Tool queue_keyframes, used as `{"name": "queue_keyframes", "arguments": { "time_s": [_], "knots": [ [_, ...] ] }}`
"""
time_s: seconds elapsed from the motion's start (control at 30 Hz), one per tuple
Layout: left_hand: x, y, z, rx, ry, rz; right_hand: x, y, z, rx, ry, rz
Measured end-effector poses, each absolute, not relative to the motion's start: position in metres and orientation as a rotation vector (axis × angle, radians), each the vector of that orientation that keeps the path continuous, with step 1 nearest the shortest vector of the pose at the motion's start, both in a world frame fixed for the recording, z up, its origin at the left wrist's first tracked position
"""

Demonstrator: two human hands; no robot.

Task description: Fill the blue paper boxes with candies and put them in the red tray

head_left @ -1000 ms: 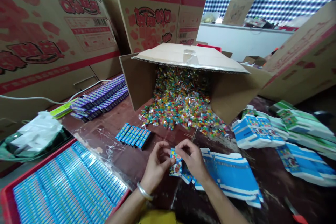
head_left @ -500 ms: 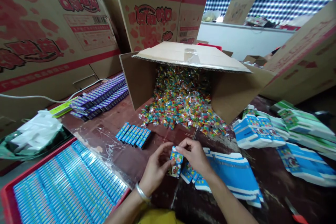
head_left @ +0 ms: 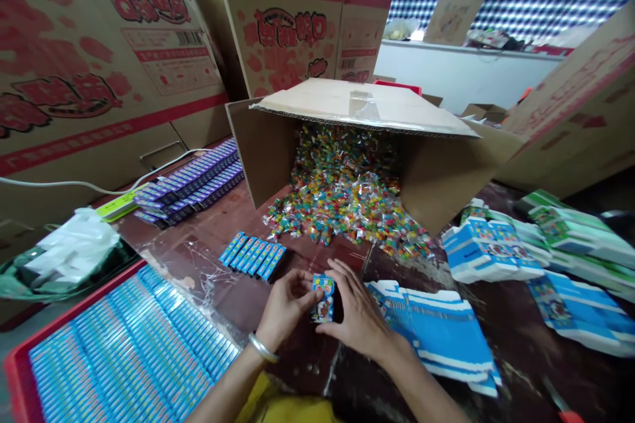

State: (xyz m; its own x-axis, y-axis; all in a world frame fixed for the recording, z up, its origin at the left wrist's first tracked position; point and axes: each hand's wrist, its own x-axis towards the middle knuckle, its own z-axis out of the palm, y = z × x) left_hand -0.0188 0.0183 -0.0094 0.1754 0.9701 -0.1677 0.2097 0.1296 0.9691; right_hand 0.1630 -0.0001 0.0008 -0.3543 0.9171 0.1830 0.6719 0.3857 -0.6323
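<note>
A small blue printed candy box point(head_left: 323, 304) is upright in front of me, its top flap looking closed. My left hand point(head_left: 284, 309) pinches it from the left, thumb across the printed face. From the right, my right hand point(head_left: 361, 314) spans the box, fingertips at its top edge and thumb at its bottom edge. Flat blue box blanks point(head_left: 441, 327) lie in a stack beside my right wrist. Beyond my left hand, a short row of filled-looking blue boxes point(head_left: 253, 256) rests on the table. Small wrapped candies point(head_left: 347, 205) spill from a carton lying on its side.
A red tray point(head_left: 17, 370) packed with blue boxes stands at lower left. Purple boxes point(head_left: 193, 178) are stacked behind it, near a white cable point(head_left: 94, 186). The open carton point(head_left: 441, 172) has flaps jutting forward. More blue and green box blanks point(head_left: 570, 231) lie at right.
My right hand has gone from pinching the box's top to spreading along its right side. The box has shifted slightly left and its top flap now looks folded down.
</note>
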Motion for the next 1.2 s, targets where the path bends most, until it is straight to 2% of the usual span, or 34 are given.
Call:
{"name": "queue_keyframes", "arguments": {
  "time_s": [0.17,0.33,0.43,0.57,0.67,0.83,1.0,1.2],
  "knots": [
    [-0.045,0.042,0.001,2.06,1.936,0.557,0.182,0.008,-0.001,-1.491,-2.056,0.588],
    [-0.055,0.06,0.004,2.222,2.188,0.35,0.218,0.018,-0.008,-1.659,-1.94,0.451],
    [-0.048,0.057,0.005,2.235,2.153,0.437,0.239,0.021,-0.01,-1.73,-1.946,0.359],
    [-0.015,0.03,-0.006,2.287,1.722,0.543,0.253,0.021,-0.008,-1.79,-2.069,0.333],
    [0.019,0.006,-0.024,2.32,1.46,0.432,0.251,0.02,-0.008,-1.851,-2.167,0.306],
    [0.049,-0.007,-0.046,2.326,1.439,0.332,0.245,0.013,-0.009,-1.916,-2.147,0.218],
    [0.048,-0.009,-0.04,2.256,1.393,0.416,0.243,0.009,0.002,-1.783,-1.898,0.42],
    [0.045,-0.012,-0.027,2.169,1.261,0.751,0.223,0.007,0.006,-1.697,-1.376,0.998]
  ]
}}
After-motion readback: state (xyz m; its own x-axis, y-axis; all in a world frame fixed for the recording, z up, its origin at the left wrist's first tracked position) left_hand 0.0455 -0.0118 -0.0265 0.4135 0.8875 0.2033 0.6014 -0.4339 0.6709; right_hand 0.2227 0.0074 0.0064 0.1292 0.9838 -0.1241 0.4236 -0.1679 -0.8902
